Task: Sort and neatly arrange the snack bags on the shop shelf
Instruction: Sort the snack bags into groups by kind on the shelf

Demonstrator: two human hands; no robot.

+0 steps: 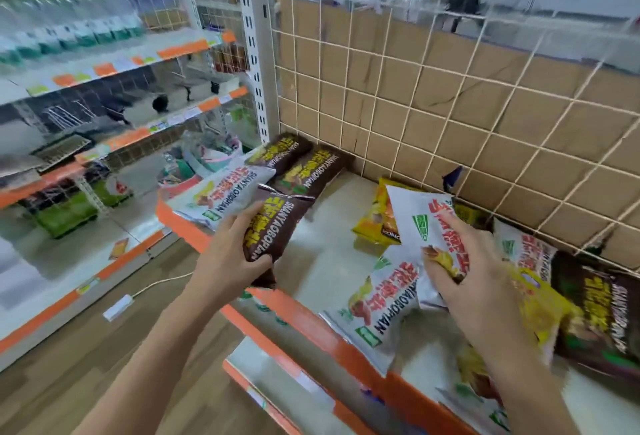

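My left hand (pixel 232 250) grips a brown snack bag (pixel 277 223) over the shelf's front left edge. My right hand (pixel 474 268) holds a white snack bag (pixel 420 223), lifted and tilted above the shelf. Two more brown bags (pixel 304 166) lie at the back left corner, with a white bag (pixel 221 192) in front of them. Another white bag (pixel 377 310) lies flat near the front edge. A yellow bag (pixel 375 218) sits by the back wall. A mixed heap of yellow, white and brown bags (pixel 588 303) lies to the right.
The cream shelf (pixel 322 254) has an orange front strip (pixel 298 316) and a wire grid with cardboard (pixel 450 98) behind it. Neighbouring shelves (pixel 104 129) stand to the left. A white power strip (pixel 117 306) lies on the wooden floor below.
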